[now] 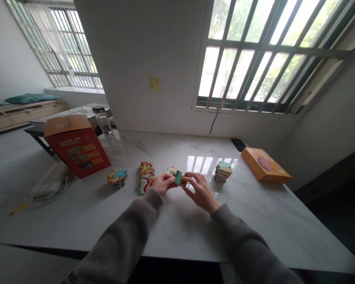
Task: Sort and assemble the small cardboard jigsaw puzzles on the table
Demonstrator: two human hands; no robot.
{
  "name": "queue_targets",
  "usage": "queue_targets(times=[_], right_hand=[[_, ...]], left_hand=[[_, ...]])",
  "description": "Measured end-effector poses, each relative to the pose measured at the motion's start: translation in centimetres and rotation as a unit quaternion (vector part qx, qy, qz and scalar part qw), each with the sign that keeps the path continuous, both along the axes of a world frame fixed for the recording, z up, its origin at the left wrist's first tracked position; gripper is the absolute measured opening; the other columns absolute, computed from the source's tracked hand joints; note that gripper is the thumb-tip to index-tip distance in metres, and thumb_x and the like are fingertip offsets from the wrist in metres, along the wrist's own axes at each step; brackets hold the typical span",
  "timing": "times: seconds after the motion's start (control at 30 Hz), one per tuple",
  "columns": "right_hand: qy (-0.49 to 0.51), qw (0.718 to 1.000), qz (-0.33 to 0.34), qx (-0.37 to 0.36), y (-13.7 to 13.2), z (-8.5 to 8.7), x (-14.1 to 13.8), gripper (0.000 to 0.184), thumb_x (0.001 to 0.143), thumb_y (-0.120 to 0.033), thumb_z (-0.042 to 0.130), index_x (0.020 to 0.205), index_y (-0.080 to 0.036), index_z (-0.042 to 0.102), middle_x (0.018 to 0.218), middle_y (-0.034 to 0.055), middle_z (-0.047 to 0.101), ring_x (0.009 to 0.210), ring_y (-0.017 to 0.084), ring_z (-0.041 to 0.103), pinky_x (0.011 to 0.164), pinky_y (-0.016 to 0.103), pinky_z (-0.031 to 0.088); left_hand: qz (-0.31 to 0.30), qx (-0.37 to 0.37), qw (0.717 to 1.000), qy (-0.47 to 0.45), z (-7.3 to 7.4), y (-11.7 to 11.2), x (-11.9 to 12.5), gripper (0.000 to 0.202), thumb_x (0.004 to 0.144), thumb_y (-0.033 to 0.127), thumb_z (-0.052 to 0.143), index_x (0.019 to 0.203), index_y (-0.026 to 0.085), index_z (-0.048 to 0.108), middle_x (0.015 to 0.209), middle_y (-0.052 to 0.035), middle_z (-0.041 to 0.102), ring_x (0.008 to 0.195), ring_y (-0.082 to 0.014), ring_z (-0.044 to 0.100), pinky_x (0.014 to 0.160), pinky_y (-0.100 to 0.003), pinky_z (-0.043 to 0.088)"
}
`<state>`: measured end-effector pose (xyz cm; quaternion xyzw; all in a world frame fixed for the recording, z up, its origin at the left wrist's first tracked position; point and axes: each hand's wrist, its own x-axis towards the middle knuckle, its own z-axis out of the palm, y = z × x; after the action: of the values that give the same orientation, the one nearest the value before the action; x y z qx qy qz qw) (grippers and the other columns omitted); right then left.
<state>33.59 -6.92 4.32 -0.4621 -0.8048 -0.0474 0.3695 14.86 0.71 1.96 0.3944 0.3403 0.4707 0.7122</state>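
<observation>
Colourful puzzle pieces (178, 178) in green, black and cream are held up between my two hands, just above the table. My left hand (163, 184) pinches them from the left, thumb on top. At their right edge, my right hand (198, 190) grips with thumb and fingertips. Just left of my left hand lie piles of red, yellow and pale green puzzle pieces (146, 175). Farther left stands a stack of blue and yellow pieces (117, 177). Beyond my right hand is another neat stack of puzzle pieces (223, 171).
A red puzzle box (79, 148) stands at the left, near a glass bottle (103, 121), a white power strip with cables (51, 183) and a yellow pencil-like stick (19, 209). An orange box (265, 165) and a black phone (238, 144) lie on the marble-patterned table (177, 232) at right.
</observation>
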Motion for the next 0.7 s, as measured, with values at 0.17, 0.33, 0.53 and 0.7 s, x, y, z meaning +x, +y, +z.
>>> queue_targets(times=[0.17,0.33,0.53,0.7], right_hand=[[0.004,1.000,0.009,0.013,0.2,0.6,0.5,0.030,0.090,-0.016,0.059,0.118,-0.025,0.059,0.126,0.0094,0.062,0.110,0.027,0.057,0.093,0.046,0.047],[0.043,0.999,0.033,-0.001,0.0,0.9,0.8,0.032,0.086,-0.013,0.061,0.116,-0.025,0.059,0.116,0.0077,0.064,0.109,0.026,0.056,0.094,0.045,0.047],[0.045,0.998,0.034,-0.020,0.0,0.7,0.7,0.027,0.087,-0.025,0.068,0.113,-0.025,0.061,0.121,0.0091,0.062,0.112,0.026,0.055,0.095,0.043,0.047],[0.050,0.999,0.000,0.008,0.4,1.9,2.9,0.027,0.089,-0.023,0.064,0.117,-0.026,0.062,0.121,0.0080,0.064,0.112,0.026,0.056,0.097,0.044,0.046]], left_hand=[[-0.022,-0.040,0.998,-0.043,0.3,-0.7,0.3,0.047,0.052,0.024,0.094,0.066,0.014,0.050,0.066,-0.0028,0.068,0.063,-0.0174,0.070,0.065,-0.031,0.062],[-0.006,-0.020,0.999,-0.044,0.1,-1.1,0.7,0.053,0.046,0.026,0.096,0.071,0.014,0.052,0.064,0.0025,0.063,0.061,-0.0161,0.068,0.062,-0.033,0.062],[0.003,0.022,1.000,-0.017,-0.1,-1.2,0.9,0.055,0.046,0.034,0.096,0.073,0.013,0.052,0.066,0.0034,0.061,0.063,-0.0151,0.067,0.065,-0.035,0.062],[-0.020,0.047,0.999,-0.008,0.3,-1.3,0.9,0.052,0.059,0.040,0.089,0.089,0.014,0.055,0.074,-0.0010,0.068,0.059,-0.0149,0.067,0.062,-0.033,0.059]])
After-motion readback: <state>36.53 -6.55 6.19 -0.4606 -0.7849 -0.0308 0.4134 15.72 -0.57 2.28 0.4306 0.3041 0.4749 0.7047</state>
